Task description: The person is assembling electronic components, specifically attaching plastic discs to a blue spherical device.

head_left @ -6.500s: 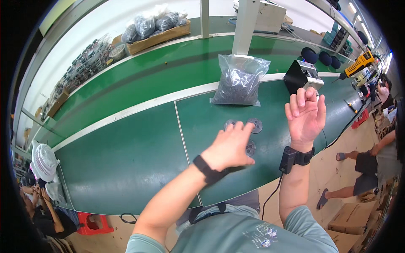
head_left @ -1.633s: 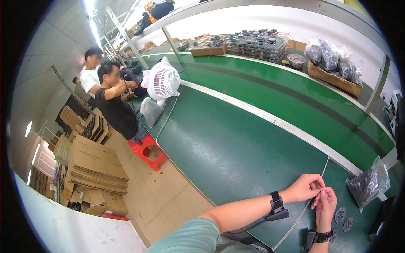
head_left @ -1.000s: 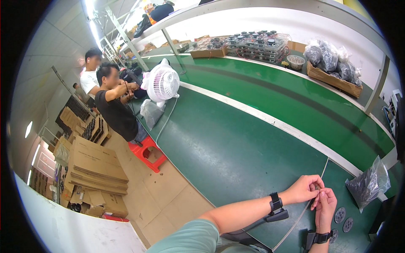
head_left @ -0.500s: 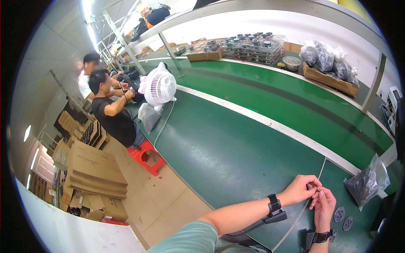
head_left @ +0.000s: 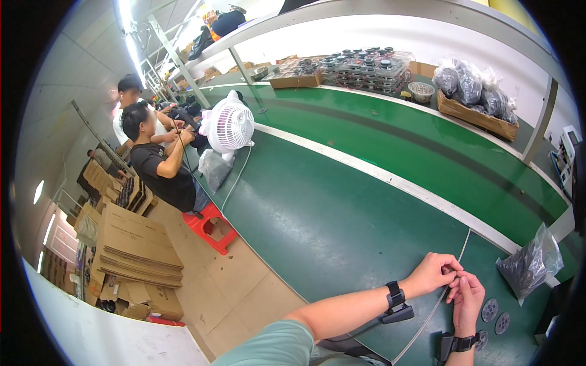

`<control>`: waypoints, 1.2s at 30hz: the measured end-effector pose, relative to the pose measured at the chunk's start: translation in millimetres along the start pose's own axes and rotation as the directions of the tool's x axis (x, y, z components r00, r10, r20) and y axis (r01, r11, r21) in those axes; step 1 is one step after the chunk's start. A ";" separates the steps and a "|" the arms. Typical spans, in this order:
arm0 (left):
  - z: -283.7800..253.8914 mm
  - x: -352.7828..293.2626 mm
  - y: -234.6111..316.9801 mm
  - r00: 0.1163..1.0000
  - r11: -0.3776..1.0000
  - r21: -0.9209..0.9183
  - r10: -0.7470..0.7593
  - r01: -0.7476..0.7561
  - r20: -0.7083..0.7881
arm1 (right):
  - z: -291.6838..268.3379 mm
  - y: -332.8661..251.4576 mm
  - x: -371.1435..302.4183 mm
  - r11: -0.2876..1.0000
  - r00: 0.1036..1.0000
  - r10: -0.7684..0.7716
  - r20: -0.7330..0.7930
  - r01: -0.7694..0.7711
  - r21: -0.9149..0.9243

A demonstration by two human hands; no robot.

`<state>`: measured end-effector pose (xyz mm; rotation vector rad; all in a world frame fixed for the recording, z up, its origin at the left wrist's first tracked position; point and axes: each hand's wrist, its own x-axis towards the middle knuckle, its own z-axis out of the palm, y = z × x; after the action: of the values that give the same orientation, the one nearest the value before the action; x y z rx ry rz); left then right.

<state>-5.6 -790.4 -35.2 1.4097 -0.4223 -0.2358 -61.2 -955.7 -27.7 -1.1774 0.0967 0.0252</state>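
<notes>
Over the near right of the green worktable (head_left: pixel 329 226), my left hand (head_left: pixel 432 273) and my right hand (head_left: pixel 468 297) meet fingertip to fingertip. Both are closed in a pinch; whatever sits between the fingers is too small and hidden to make out. Beside my right hand lie grey round discs with holes, one disc (head_left: pixel 489 310) nearest the fingers, another disc (head_left: pixel 502 323) to its right and a third (head_left: pixel 481 340) partly behind the wrist strap. A pale cord (head_left: pixel 421 332) runs across the tabletop under my hands. Each wrist wears a black strap with a small box.
A clear bag of dark small parts (head_left: pixel 532 265) stands to the right. Beyond a white rail lies a green conveyor belt (head_left: pixel 390 140), with trays of round parts (head_left: pixel 366 70) and a box of bags (head_left: pixel 479 116) behind. A white fan (head_left: pixel 231 125) stands near two seated co-workers.
My hands stay almost in place, fingers still together. At the left, the co-worker in the dark shirt has leaned slightly left, and another person shows in the background.
</notes>
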 end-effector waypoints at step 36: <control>0.8 -0.1 -1.7 0.999 0.999 0.005 0.040 -0.040 -0.008 | -2.0 3.2 0.0 1.000 1.000 -0.003 -0.015 0.004 0.027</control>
<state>-5.9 -791.3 -36.9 1.4049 -0.4437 -0.1968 -61.5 -956.3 -31.4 -1.1514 0.1080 0.0120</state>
